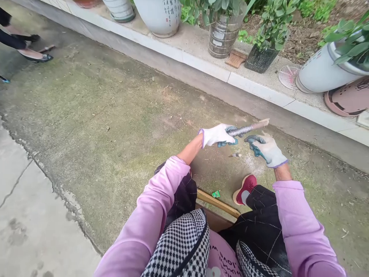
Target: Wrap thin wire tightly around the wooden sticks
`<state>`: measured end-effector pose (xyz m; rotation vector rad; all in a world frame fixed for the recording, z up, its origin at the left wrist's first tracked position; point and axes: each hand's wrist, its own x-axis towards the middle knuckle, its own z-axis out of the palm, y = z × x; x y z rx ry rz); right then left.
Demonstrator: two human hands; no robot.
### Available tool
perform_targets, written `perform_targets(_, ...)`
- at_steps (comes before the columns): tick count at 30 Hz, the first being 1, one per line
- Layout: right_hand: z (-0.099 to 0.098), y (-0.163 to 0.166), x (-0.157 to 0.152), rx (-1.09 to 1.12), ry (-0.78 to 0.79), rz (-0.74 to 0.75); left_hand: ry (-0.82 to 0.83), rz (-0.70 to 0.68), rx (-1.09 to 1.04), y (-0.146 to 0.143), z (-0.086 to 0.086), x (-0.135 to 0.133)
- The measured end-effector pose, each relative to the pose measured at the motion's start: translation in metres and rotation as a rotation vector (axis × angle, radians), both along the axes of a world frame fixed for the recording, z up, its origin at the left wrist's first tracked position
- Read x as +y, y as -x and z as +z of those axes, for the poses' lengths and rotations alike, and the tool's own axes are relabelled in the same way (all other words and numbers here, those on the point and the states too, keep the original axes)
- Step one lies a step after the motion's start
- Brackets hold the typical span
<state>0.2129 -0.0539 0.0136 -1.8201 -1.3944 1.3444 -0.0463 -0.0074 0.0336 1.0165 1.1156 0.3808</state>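
Both my hands wear white gloves with blue-green palms. My left hand (217, 135) is closed round a short wooden stick wrapped in a metal coil (250, 129), held level above the concrete ground. My right hand (266, 149) hovers just below the stick's right part, its fingers apart and curled, not gripping it. A small metal piece (235, 155) lies on the ground under the hands.
A raised tiled ledge (253, 89) runs across the back with several plant pots (225, 34) and a white pot (323, 71). Another person's feet in dark shoes (34, 57) stand far left. My red shoe (245, 188) and a wooden stool edge (217, 202) are below.
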Motion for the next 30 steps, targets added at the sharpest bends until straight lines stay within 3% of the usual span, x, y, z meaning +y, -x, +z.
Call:
perform_targets(3,0.002,0.015,-0.004,-0.011,0.028,0.066,-0.154,-0.128,0.064,0.0,-0.003,0.009)
perform_targets(6,0.006,0.024,-0.009,-0.078,0.057,0.15,-0.38,-0.239,0.345,-0.001,-0.012,0.013)
perform_targets(9,0.009,0.021,-0.011,-0.167,0.052,0.225,-0.601,-0.465,0.631,-0.003,-0.02,0.012)
perform_targets(12,0.01,0.007,-0.008,-0.254,0.002,0.256,-0.616,-0.702,0.715,-0.005,-0.022,0.008)
perform_targets(15,0.008,-0.01,-0.003,-0.255,-0.037,0.223,-0.495,-0.813,0.578,-0.007,-0.018,0.002)
perform_targets(20,0.006,-0.019,0.002,-0.027,-0.019,0.136,-0.18,-0.698,0.197,-0.004,-0.002,-0.006)
perform_targets(25,0.003,-0.007,-0.002,0.199,-0.062,0.095,-0.18,-0.414,0.004,-0.005,0.007,-0.001)
perform_targets(30,-0.018,-0.006,0.005,0.239,-0.117,0.039,-0.202,-0.169,-0.031,-0.009,0.012,0.001)
